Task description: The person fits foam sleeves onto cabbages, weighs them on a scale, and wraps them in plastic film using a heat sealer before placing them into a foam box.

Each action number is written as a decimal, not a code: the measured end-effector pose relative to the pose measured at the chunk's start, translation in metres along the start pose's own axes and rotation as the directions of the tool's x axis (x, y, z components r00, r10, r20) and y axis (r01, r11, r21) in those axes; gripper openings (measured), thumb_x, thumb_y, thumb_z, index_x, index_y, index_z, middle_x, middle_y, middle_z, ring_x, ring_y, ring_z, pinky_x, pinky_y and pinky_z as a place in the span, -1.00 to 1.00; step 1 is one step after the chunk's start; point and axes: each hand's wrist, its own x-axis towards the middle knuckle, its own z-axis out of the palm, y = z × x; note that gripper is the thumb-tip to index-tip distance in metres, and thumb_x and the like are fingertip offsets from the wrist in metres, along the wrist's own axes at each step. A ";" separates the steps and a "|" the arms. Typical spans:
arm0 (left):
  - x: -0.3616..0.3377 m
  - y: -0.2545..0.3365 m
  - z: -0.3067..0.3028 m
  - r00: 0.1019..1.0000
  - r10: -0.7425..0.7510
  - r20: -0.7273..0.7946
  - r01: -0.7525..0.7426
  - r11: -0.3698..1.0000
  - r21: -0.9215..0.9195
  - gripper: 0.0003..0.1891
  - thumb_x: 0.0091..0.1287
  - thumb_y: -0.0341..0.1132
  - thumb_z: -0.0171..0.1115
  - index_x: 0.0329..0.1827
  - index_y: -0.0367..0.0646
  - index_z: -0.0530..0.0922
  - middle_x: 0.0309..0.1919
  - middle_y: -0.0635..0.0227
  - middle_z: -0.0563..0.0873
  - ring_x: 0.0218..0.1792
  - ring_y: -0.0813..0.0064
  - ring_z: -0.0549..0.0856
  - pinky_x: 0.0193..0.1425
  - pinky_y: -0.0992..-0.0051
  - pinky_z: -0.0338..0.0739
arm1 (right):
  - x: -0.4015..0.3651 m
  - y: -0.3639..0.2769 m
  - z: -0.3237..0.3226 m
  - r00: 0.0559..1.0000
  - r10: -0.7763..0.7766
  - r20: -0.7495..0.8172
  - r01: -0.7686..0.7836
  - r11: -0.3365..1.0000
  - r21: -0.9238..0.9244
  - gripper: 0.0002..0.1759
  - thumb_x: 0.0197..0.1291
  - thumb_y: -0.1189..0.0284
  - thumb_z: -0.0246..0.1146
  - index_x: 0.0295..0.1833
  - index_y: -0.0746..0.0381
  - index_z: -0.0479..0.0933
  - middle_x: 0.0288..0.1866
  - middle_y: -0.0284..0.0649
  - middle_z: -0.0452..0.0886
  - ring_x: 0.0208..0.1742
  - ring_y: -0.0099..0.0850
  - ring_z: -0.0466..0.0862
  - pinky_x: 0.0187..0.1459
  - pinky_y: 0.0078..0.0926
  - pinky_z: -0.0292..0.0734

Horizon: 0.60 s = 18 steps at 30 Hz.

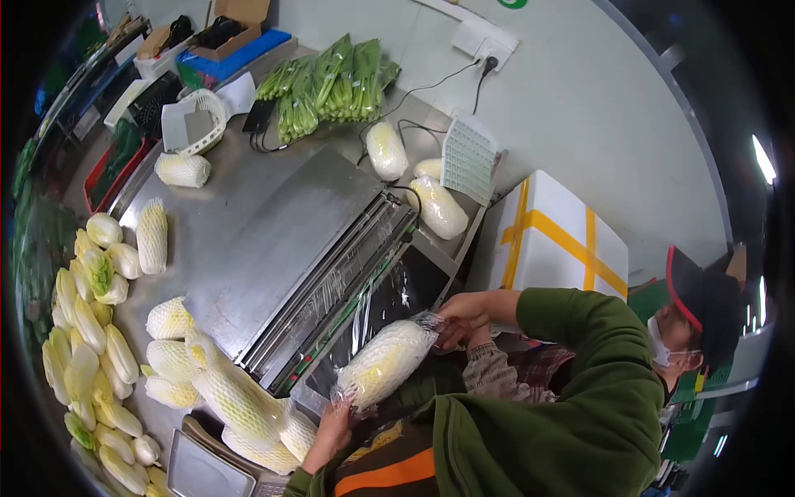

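Note:
A napa cabbage [387,361] in a white foam net and clear plastic film is held between my two hands, above the edge of the film wrapper. My right hand [462,318] is closed on the gathered film at its upper end. At its lower end my left hand [332,429] grips the film or the cabbage tip; part of those fingers is hidden. Below the cabbage lies the wrapper's dark plate [418,277], beside its film roll [319,290] and broad metal top [273,232]. Several netted cabbages [236,402] are piled near my left hand.
Several bare cabbages [95,331] lie along the left table edge, near a grey metal tray [207,468]. Wrapped cabbages [437,207] and bagged greens [331,87] sit at the back. A taped white foam box [551,236] and a person in a black cap [704,306] are at right.

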 end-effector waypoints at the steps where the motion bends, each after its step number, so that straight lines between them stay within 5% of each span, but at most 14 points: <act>1: -0.006 -0.016 -0.005 0.997 0.074 -0.032 -0.079 0.982 -0.172 -0.49 0.53 -0.15 0.00 0.38 -0.33 0.26 0.24 0.04 0.52 0.11 0.12 0.63 0.08 0.13 0.65 | -0.002 0.007 -0.001 0.999 -0.018 -0.040 0.024 0.990 0.141 -0.33 0.34 0.04 0.21 0.22 0.46 0.41 0.18 0.04 0.58 0.16 -0.14 0.63 0.17 -0.18 0.56; 2: -0.008 -0.027 -0.008 0.988 0.139 -0.073 -0.156 0.928 -0.337 -0.47 0.55 -0.13 -0.06 0.42 -0.34 0.20 0.27 0.02 0.48 0.12 0.09 0.62 0.07 0.11 0.66 | -0.004 0.016 -0.002 0.996 -0.033 -0.081 0.054 0.959 0.279 -0.29 0.35 0.01 0.18 0.21 0.51 0.40 0.17 0.11 0.57 0.18 -0.08 0.62 0.18 -0.15 0.57; 4: -0.021 -0.032 -0.002 0.982 0.165 -0.092 -0.188 0.895 -0.404 -0.50 0.57 -0.09 -0.15 0.37 -0.31 0.21 0.25 -0.02 0.47 0.04 0.04 0.66 -0.05 0.07 0.70 | -0.017 0.015 0.044 0.931 -0.011 -0.364 0.095 0.972 0.216 -0.24 0.33 -0.04 0.19 0.13 0.57 0.41 -0.03 0.23 0.61 -0.01 -0.07 0.70 -0.03 -0.19 0.70; 7: -0.044 -0.037 0.005 0.840 0.314 -0.443 -0.428 0.885 -0.185 -0.68 0.57 -0.07 -0.17 0.10 -0.15 0.30 0.08 0.04 0.52 -0.05 0.11 0.68 -0.19 0.11 0.74 | -0.027 0.018 0.087 0.878 -0.138 -0.458 0.158 0.987 0.007 -0.35 0.28 0.00 0.27 0.02 0.47 0.47 -0.16 0.05 0.62 -0.13 -0.21 0.70 -0.05 -0.36 0.69; 9: -0.042 -0.054 -0.014 0.799 0.400 -0.450 -0.484 0.871 -0.085 -0.70 0.56 -0.09 -0.13 0.06 -0.15 0.31 0.03 0.07 0.52 -0.12 0.17 0.68 -0.26 0.17 0.74 | -0.018 0.034 0.093 0.807 -0.354 -0.473 0.204 0.918 -0.340 -0.49 0.30 0.06 0.28 -0.10 0.37 0.52 -0.31 -0.18 0.62 -0.28 -0.42 0.66 -0.20 -0.49 0.64; 10: -0.040 -0.058 -0.017 0.751 0.483 -0.451 -0.532 0.846 0.019 -0.73 0.55 -0.10 -0.09 0.02 -0.14 0.33 -0.03 0.10 0.52 -0.20 0.22 0.68 -0.32 0.23 0.74 | -0.010 0.043 0.095 0.806 -0.357 -0.472 0.203 0.916 -0.346 -0.49 0.30 0.06 0.28 -0.10 0.37 0.52 -0.31 -0.18 0.62 -0.28 -0.42 0.66 -0.20 -0.49 0.64; 11: -0.035 -0.062 -0.015 0.686 0.556 -0.470 -0.549 0.819 0.168 -0.78 0.52 -0.19 0.01 -0.15 -0.19 0.38 -0.28 0.24 0.54 -0.38 0.41 0.63 -0.48 0.41 0.65 | 0.000 0.055 0.097 0.695 -0.474 -0.541 0.266 0.868 -0.419 -0.54 0.31 0.09 0.27 -0.12 0.36 0.54 -0.34 -0.19 0.63 -0.31 -0.42 0.66 -0.27 -0.43 0.60; 13: -0.041 -0.044 0.007 0.618 0.634 -0.465 -0.530 0.773 0.350 -0.80 0.50 -0.24 0.07 -0.22 -0.21 0.40 -0.36 0.31 0.52 -0.43 0.51 0.53 -0.44 0.46 0.55 | 0.011 0.063 0.106 0.420 -0.698 -0.580 0.257 0.704 -0.662 -0.66 0.34 0.18 0.21 -0.13 0.29 0.52 -0.39 -0.09 0.63 -0.35 -0.26 0.69 -0.33 -0.26 0.54; 14: -0.044 -0.035 0.015 0.556 0.706 -0.439 -0.484 0.704 0.520 -0.80 0.47 -0.30 0.12 -0.28 -0.22 0.42 -0.45 0.38 0.50 -0.48 0.60 0.43 -0.41 0.51 0.44 | 0.016 0.062 0.109 0.430 -0.694 -0.577 0.260 0.707 -0.658 -0.66 0.34 0.18 0.21 -0.13 0.29 0.52 -0.39 -0.09 0.63 -0.35 -0.26 0.69 -0.33 -0.26 0.54; 15: -0.035 -0.036 0.017 0.367 0.837 -0.406 -0.500 0.545 0.673 -0.78 0.46 -0.34 0.12 -0.37 -0.24 0.41 -0.54 0.41 0.47 -0.47 0.66 0.39 -0.44 0.52 0.29 | 0.021 0.060 0.111 0.297 -0.755 -0.584 0.230 0.650 -0.724 -0.69 0.36 0.20 0.19 -0.14 0.27 0.49 -0.41 -0.04 0.62 -0.35 -0.14 0.68 -0.32 -0.19 0.53; 16: -0.036 -0.031 0.024 0.387 0.798 -0.462 -0.472 0.602 0.645 -0.77 0.47 -0.33 0.11 -0.34 -0.27 0.40 -0.53 0.30 0.48 -0.46 0.56 0.41 -0.39 0.45 0.35 | 0.025 0.058 0.113 0.177 -0.804 -0.568 0.189 0.594 -0.782 -0.72 0.37 0.23 0.17 -0.15 0.26 0.47 -0.43 0.00 0.61 -0.36 -0.01 0.67 -0.31 -0.12 0.53; 17: -0.024 -0.036 0.013 0.246 0.902 -0.354 -0.410 0.428 0.806 -0.82 0.44 -0.36 0.12 -0.30 -0.30 0.45 -0.49 0.14 0.56 -0.48 0.31 0.54 -0.35 0.34 0.43 | 0.024 0.050 0.115 0.153 -0.818 -0.555 0.148 0.574 -0.805 -0.74 0.37 0.24 0.16 -0.17 0.24 0.45 -0.44 0.01 0.61 -0.36 0.03 0.65 -0.33 -0.08 0.51; 18: -0.019 -0.034 0.008 0.226 0.916 -0.331 -0.380 0.395 0.836 -0.84 0.44 -0.38 0.11 -0.28 -0.30 0.46 -0.45 0.05 0.55 -0.44 0.15 0.54 -0.30 0.27 0.43 | 0.023 0.040 0.115 0.129 -0.833 -0.538 0.108 0.552 -0.827 -0.77 0.37 0.26 0.16 -0.18 0.22 0.42 -0.45 0.02 0.61 -0.35 0.08 0.64 -0.34 -0.04 0.50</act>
